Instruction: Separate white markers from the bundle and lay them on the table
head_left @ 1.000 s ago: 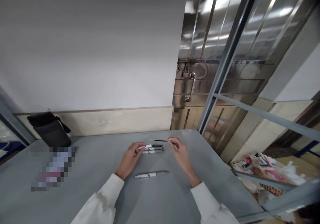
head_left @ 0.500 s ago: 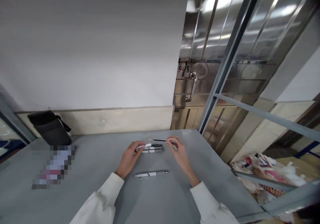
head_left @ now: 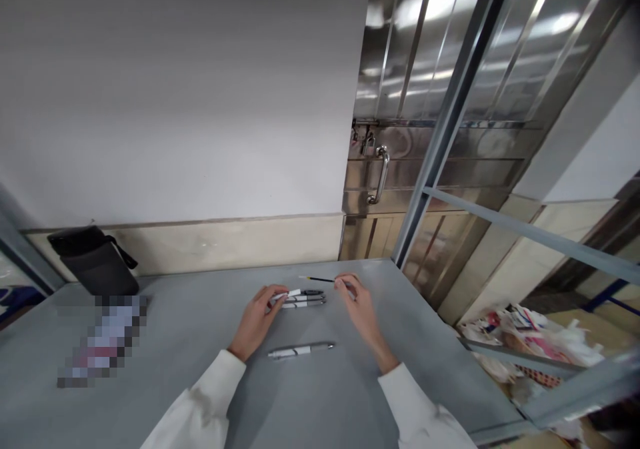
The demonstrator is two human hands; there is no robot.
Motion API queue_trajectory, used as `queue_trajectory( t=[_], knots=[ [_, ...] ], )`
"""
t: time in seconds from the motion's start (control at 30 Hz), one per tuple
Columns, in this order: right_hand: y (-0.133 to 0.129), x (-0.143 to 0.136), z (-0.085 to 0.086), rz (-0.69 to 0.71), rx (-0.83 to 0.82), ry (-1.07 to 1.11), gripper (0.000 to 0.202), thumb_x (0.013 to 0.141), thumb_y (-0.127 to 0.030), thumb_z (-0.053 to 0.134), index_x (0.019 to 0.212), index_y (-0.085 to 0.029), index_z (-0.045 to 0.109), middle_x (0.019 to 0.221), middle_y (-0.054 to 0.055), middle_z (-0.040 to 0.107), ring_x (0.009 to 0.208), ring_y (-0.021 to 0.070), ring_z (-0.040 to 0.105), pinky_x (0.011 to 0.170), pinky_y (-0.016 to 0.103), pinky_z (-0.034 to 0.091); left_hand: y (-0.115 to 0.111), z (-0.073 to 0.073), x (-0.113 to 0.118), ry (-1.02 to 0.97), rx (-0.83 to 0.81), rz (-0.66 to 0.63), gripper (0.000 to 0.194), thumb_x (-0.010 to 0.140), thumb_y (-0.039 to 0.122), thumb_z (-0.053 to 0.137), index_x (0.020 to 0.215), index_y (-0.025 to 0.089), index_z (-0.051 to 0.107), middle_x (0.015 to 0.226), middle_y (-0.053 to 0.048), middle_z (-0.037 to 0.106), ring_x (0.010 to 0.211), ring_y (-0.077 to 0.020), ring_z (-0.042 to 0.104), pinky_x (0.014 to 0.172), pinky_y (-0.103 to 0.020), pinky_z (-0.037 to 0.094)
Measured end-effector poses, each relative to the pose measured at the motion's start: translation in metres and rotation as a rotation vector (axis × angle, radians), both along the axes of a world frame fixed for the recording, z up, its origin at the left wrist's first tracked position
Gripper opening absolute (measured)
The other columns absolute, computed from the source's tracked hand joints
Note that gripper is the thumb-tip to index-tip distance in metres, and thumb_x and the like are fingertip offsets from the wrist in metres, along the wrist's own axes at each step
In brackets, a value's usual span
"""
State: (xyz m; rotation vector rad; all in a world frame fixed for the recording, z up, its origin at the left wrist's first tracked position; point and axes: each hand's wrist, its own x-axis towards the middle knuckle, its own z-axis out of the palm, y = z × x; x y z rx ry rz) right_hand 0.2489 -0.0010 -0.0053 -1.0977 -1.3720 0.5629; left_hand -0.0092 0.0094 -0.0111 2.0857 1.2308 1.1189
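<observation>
Barely moved since earlier frame, pinching dark refill (head_left: 321, 279) in right hand (head_left: 361, 307), at two o'clock of white barrel (head_left: 295, 293) pinched in left hand (head_left: 254, 318), best kept level with light pressure.

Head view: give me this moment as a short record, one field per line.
Left hand: pinching a white pen part
Right hand: holding a thin dark refill by one end
Beside left fingers: grouped pens, count unclear
Nearer the wearer: lone pen, lying flat
Surface: grey table
Far left: dark pouch-like object, pixelated item
Background: metal door
</observation>
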Motion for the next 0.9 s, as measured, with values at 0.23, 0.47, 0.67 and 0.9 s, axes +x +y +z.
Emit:
queue_trajectory(
  t=[0.23, 0.47, 0.67, 0.9],
  knots=[
    [-0.0005, 0.0031, -0.002, -0.026, -0.059, 0.018, 0.037, 0.094, -0.048, 0.05, 0.072, -0.02, 0.061, 0.085, 0.005, 0.061, 0.083, 0.0208, 0.061, 0.081, 0.031, 0.047, 0.0003, -0.0008, 0.0008, 0.002, 0.007, 0.009, 0.027, 0.098, 0.044, 0.049, 0.11, 0.026, 0.066, 0.107, -0.004, 0.068, 0.089, -0.0194, 0.062, 0.084, -0.031, 0.049],
    [-0.0007, 0.0042, -0.0017, -0.006, -0.06, -0.017, 0.044, 0.096, -0.049, 0.045, 0.064, -0.021, 0.057, 0.078, 0.004, 0.061, 0.078, 0.02, 0.061, 0.077, 0.029, 0.046, 0.0003, -0.0016, -0.0002, -0.007, 0.011, 0.013, 0.027, 0.099, 0.044, 0.048, 0.111, 0.027, 0.065, 0.108, -0.003, 0.068, 0.091, -0.019, 0.062, 0.085, -0.031, 0.048],
    [-0.0009, 0.0052, -0.0024, -0.024, -0.068, -0.026, 0.044, 0.096, -0.048, 0.046, 0.065, -0.02, 0.058, 0.076, 0.003, 0.06, 0.075, 0.0196, 0.06, 0.074, 0.029, 0.044, -0.0003, 0.0008, -0.0005, -0.008, 0.016, 0.008, 0.027, 0.099, 0.043, 0.047, 0.111, 0.027, 0.065, 0.109, -0.003, 0.068, 0.095, -0.0194, 0.062, 0.086, -0.03, 0.047],
    [0.0006, 0.0056, -0.0057, 0.022, -0.071, 0.016, 0.04, 0.095, -0.051, 0.049, 0.073, -0.02, 0.061, 0.08, 0.004, 0.062, 0.08, 0.0209, 0.061, 0.079, 0.03, 0.047, -0.0006, 0.0024, -0.0014, -0.009, -0.006, -0.004, 0.03, 0.101, 0.043, 0.042, 0.111, 0.026, 0.064, 0.104, -0.004, 0.068, 0.096, -0.0209, 0.061, 0.085, -0.031, 0.045]
  ],
)
